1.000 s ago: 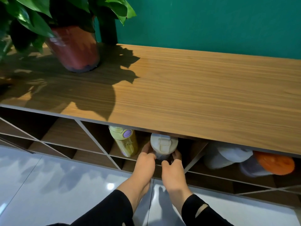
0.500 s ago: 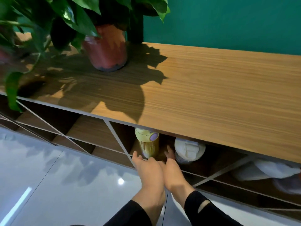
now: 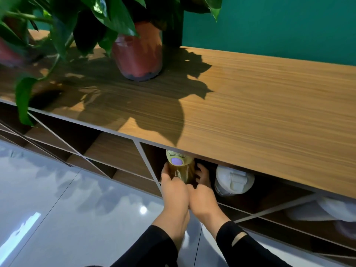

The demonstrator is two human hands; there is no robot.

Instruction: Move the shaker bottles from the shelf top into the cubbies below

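A yellow-green shaker bottle (image 3: pixel 180 166) with a purple button on its lid stands in a cubby under the wooden shelf top (image 3: pixel 260 105). My left hand (image 3: pixel 174 191) wraps its left side and my right hand (image 3: pixel 202 193) holds its right side. A white shaker bottle (image 3: pixel 232 180) with a flip lid sits in the same cubby, just right of my right hand. Further right, a pale bottle (image 3: pixel 335 211) lies blurred in the neighbouring cubby. No bottle stands on the shelf top.
A red plant pot (image 3: pixel 137 53) with large green leaves (image 3: pixel 107 18) stands on the shelf top at the left, casting shadows. A second pot (image 3: pixel 7 53) shows at the far left. Diagonal dividers (image 3: pixel 148 166) split the cubbies. Glossy grey floor tiles (image 3: pixel 67 218) lie below; a green wall (image 3: pixel 279 24) is behind.
Both hands left the white bottle, moved left and closed around the yellow-green bottle. The view has shifted left, bringing more of the plant in.
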